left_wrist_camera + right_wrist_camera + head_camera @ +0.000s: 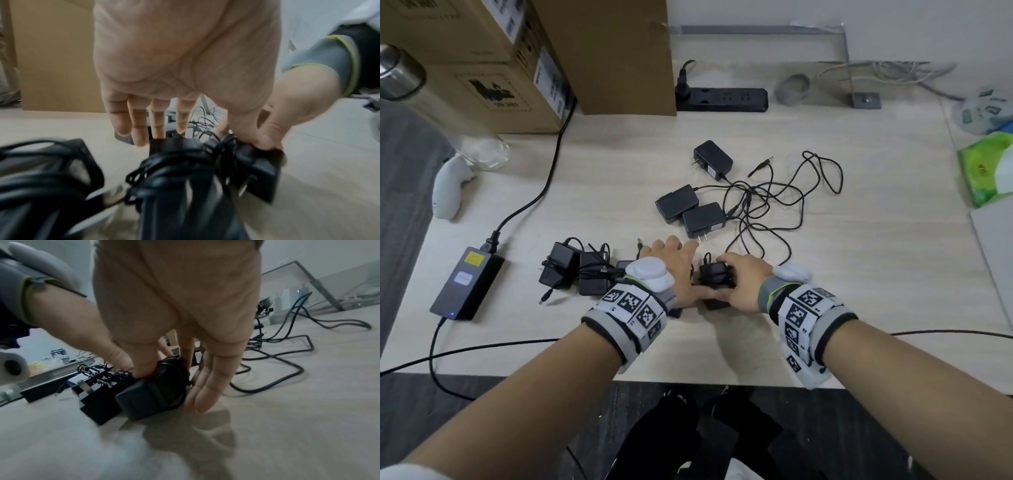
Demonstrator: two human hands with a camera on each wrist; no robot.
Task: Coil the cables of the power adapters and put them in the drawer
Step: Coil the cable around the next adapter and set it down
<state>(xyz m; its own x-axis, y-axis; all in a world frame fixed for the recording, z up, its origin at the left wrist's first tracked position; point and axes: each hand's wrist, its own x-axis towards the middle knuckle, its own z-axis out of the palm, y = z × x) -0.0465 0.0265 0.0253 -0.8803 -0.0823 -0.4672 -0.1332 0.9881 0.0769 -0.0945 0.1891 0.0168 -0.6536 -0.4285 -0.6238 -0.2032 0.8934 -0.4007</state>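
A black power adapter with its cable wound round it (714,274) (261,170) (148,395) lies on the table near the front edge. My right hand (736,274) grips it from above, thumb on one side and fingers (205,386) down the other. My left hand (688,270) hovers just left of it with straight fingers (139,126), its thumb touching the same adapter. Several coiled adapters (571,270) (174,186) lie in a cluster to the left. Three adapters (703,219) with loose, tangled cables (774,202) lie farther back. No drawer is in view.
Cardboard boxes (482,85) and a black power strip (722,99) stand at the back. A large power brick (469,281) with a thick cable lies at the left edge, by a glass bottle (431,102) and a white controller (448,192). A green tissue pack (986,168) sits far right.
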